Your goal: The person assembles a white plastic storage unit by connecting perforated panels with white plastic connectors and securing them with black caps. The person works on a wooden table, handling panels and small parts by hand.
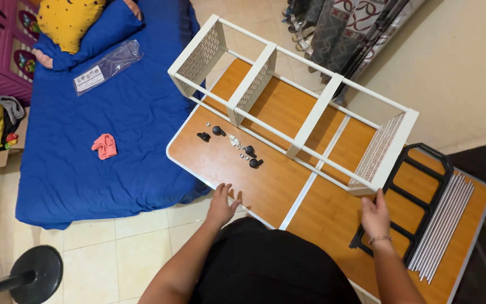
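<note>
Tiled floor and a blue mattress (pixel 113 124) flank the wooden table (pixel 265 186). On its near edge the left hand (pixel 221 204) rests with fingers spread, holding nothing. The right hand (pixel 376 217), fingers loosely open and empty, reaches just below the near right corner of the white rack frame (pixel 293 107), whose long axis runs diagonally away to the left. Small casters (pixel 248 155) lie ahead of the left hand; grey rods (pixel 442 225) and a black frame (pixel 423 194) sit right.

At the bottom centre of the frame the person wears a plain black garment with no print or seam showing. Both forearms are bare, with no sleeves over them. Behind the right hand (pixel 376 217), a thin bracelet (pixel 379 239) circles the wrist. The left hand (pixel 222 204) carries no ring or band.
</note>
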